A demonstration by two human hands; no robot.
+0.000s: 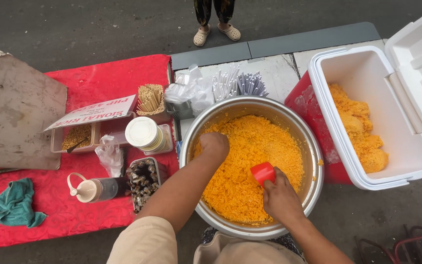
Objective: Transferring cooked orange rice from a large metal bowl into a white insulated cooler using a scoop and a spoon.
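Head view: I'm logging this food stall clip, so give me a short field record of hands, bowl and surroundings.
left hand: fist pressed into the yellow rice
right hand: holding a red cup in the rice
bowl: large, metal, full of rice
cooler: open, white, more rice inside, right of bowl
red cloth: left, with bottle and green rag

A small red cup (263, 172) lies tilted on loose orange-yellow rice (242, 161), right of centre. The rice fills a wide round metal bowl (313, 171) almost to its rim, heaped unevenly, grains clinging to the inner wall.
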